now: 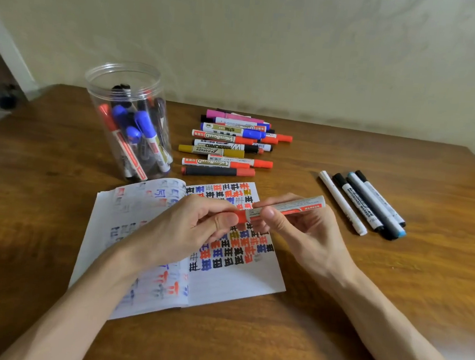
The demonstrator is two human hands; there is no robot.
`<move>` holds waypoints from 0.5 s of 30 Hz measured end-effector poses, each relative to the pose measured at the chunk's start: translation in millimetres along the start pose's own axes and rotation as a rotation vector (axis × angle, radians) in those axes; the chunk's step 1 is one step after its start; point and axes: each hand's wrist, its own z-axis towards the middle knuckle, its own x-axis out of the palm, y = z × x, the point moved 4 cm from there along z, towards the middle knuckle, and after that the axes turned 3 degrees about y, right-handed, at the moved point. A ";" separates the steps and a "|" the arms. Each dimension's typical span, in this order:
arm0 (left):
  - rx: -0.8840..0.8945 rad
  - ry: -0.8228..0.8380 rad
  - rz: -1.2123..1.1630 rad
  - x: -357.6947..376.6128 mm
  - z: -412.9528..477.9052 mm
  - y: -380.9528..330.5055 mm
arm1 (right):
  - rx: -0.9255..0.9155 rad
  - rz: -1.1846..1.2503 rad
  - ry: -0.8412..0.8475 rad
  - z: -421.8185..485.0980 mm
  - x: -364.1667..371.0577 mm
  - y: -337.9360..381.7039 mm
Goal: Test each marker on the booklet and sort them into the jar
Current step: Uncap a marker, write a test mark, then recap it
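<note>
One table (pixel 348 310); one clear jar (pixel 99 101), its markers (pixel 145 125) too jumbled to count; one open booklet (pixel 239 280); one red marker (pixel 288 208) held in two hands, the left hand (pixel 189 227) and the right hand (pixel 309 235); four loose pens (pixel 371 208) side by side; a pile (pixel 218 151) of about ten more, overlapping, so no sure count.

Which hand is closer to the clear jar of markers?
The left hand, just in front of the jar over the booklet; the right hand is farther right, gripping the red marker.
</note>
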 end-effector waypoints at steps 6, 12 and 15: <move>-0.012 0.042 -0.070 -2.2 1.1 -0.8 | 0.000 0.022 0.012 2.2 1.3 -1.6; -0.013 -0.087 0.076 5.3 3.1 -1.5 | 0.237 0.248 -0.040 1.8 10.4 -15.6; -0.015 -0.121 0.147 6.6 2.9 -1.3 | 0.278 0.292 -0.066 2.6 10.4 -17.0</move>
